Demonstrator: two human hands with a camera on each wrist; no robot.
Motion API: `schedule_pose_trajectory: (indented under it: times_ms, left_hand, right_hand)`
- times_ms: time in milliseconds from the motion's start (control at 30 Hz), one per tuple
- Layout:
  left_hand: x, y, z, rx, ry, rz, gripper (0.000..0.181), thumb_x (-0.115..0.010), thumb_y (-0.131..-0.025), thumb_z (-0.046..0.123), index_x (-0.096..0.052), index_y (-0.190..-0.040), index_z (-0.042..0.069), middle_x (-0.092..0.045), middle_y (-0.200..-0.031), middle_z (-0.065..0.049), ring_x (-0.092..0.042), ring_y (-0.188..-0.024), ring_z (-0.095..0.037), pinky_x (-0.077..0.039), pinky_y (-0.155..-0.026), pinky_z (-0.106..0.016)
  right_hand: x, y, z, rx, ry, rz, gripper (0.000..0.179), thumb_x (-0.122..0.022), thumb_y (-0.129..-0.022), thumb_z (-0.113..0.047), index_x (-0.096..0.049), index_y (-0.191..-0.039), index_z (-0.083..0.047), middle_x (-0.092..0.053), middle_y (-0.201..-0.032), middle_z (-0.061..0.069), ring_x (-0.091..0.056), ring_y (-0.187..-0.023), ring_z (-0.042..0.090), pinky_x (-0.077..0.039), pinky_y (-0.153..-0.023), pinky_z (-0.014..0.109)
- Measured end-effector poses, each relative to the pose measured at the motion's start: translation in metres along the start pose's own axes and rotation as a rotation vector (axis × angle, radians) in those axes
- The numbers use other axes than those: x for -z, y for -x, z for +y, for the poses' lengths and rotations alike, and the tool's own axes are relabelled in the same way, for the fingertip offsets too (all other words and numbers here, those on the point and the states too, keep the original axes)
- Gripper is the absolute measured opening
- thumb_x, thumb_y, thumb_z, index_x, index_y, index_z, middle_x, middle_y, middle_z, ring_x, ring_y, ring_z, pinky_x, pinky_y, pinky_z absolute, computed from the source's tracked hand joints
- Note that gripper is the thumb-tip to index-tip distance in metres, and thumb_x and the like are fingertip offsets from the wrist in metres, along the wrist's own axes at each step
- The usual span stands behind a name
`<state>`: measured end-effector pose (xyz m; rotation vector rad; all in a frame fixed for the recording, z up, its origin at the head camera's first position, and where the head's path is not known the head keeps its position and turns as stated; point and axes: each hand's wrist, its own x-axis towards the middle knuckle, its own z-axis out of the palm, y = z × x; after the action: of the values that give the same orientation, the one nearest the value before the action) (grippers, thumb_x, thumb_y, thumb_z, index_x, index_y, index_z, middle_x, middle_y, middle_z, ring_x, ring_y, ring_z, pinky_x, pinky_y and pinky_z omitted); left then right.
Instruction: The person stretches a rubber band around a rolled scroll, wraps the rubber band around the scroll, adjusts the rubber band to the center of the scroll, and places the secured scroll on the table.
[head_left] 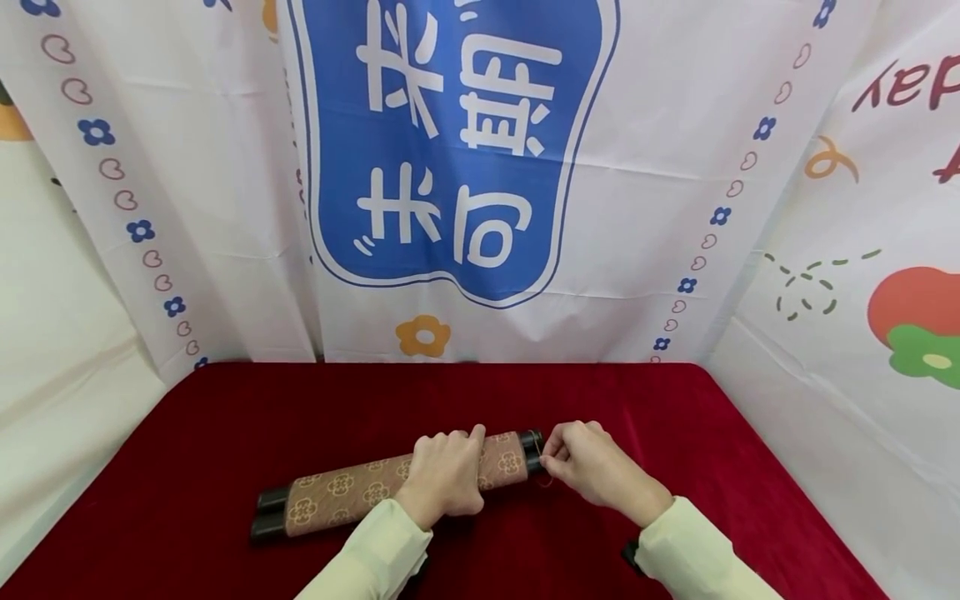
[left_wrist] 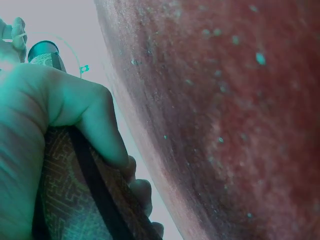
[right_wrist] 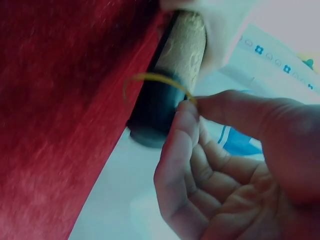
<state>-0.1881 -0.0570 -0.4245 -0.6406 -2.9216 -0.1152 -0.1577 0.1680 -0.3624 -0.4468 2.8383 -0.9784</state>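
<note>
A rolled scroll [head_left: 345, 493], covered in brown cloth with gold flower motifs, lies slantwise over the table. Its two dark rods stick out side by side at both ends. My left hand [head_left: 446, 477] grips the roll right of its middle; in the left wrist view the fingers curl round the patterned cloth [left_wrist: 67, 185]. At the right end, my right hand [head_left: 600, 471] pinches a thin yellow rubber band [right_wrist: 160, 78] between thumb and forefinger. The band loops across the black rod end [right_wrist: 155, 110], and its far side is hidden behind the rod.
Dark red cloth covers the table [head_left: 645, 425]. White printed curtains [head_left: 675, 125] rise behind it and on both sides, the back one bearing a large blue panel [head_left: 442, 83].
</note>
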Motion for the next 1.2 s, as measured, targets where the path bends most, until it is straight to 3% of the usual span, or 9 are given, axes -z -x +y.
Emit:
schedule_pose_trajectory:
  times_ms: [333, 600, 900, 1200]
  left_hand:
    - [-0.003, -0.002, 0.008, 0.007, -0.008, -0.019, 0.078, -0.085, -0.065, 0.032, -0.064, -0.138, 0.013, -0.073, -0.090, -0.005, -0.057, -0.058, -0.022, -0.045, -0.052, -0.039]
    - [-0.003, 0.001, 0.012, -0.011, -0.006, -0.014, 0.076, -0.086, -0.064, 0.032, -0.064, -0.134, 0.013, -0.073, -0.091, -0.005, -0.061, -0.060, -0.025, -0.047, -0.053, -0.041]
    - [-0.002, 0.004, 0.015, -0.025, -0.011, 0.011, 0.078, -0.089, -0.061, 0.035, -0.065, -0.132, 0.013, -0.074, -0.089, -0.006, -0.064, -0.061, -0.025, -0.046, -0.052, -0.040]
    - [-0.002, 0.005, 0.020, -0.036, -0.020, 0.017, 0.064, -0.087, -0.060, 0.033, -0.066, -0.118, 0.015, -0.070, -0.080, -0.003, -0.060, -0.056, -0.023, -0.042, -0.048, -0.039]
  right_hand:
    - [-0.014, -0.002, -0.022, -0.028, 0.047, 0.101, 0.006, -0.074, -0.091, -0.001, -0.075, -0.086, -0.004, -0.076, -0.077, 0.003, -0.070, -0.067, 0.008, -0.056, -0.059, 0.026]
    - [-0.010, -0.017, -0.019, -0.085, 0.104, 0.166, 0.005, -0.076, -0.091, -0.004, -0.076, -0.086, -0.005, -0.077, -0.083, 0.005, -0.069, -0.067, 0.012, -0.058, -0.061, 0.029]
    - [-0.007, -0.038, -0.016, -0.145, 0.176, 0.142, 0.013, -0.077, -0.092, -0.008, -0.082, -0.080, -0.011, -0.076, -0.082, 0.003, -0.062, -0.063, 0.016, -0.053, -0.061, 0.029]
    - [-0.011, -0.045, -0.019, -0.092, 0.200, 0.096, 0.021, -0.073, -0.088, -0.002, -0.082, -0.072, -0.012, -0.076, -0.076, 0.000, -0.064, -0.063, 0.016, -0.056, -0.063, 0.031]
